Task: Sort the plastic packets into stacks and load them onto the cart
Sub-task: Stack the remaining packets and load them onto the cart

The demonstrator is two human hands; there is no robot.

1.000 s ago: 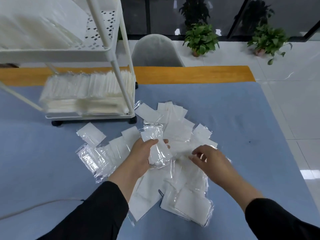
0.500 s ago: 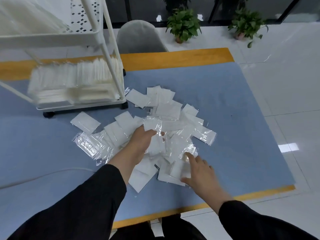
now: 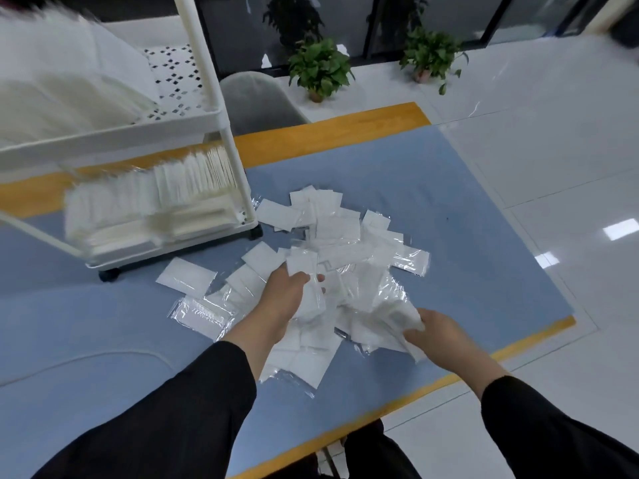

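Note:
A loose pile of white plastic packets (image 3: pixel 345 236) lies scattered on the blue table mat. My left hand (image 3: pixel 287 295) grips a small stack of packets (image 3: pixel 306 285) upright over the middle of the pile. My right hand (image 3: pixel 435 335) pinches packets (image 3: pixel 390 323) at the pile's near right edge. The white cart (image 3: pixel 221 126) stands at the back left on the table. Its lower shelf holds rows of stacked packets (image 3: pixel 148 198), and its upper shelf holds more packets (image 3: pixel 58 88), which look blurred.
The table's orange front edge (image 3: pixel 449 378) runs just behind my right wrist. A grey chair (image 3: pixel 259 102) and two potted plants (image 3: pixel 320 69) stand beyond the far edge. A white cable (image 3: pixel 86 357) lies on the mat at the left.
My right hand moved from lying on the pile's near edge to gripping packets there. The left hand keeps its stack. The camera view tilted and shifted.

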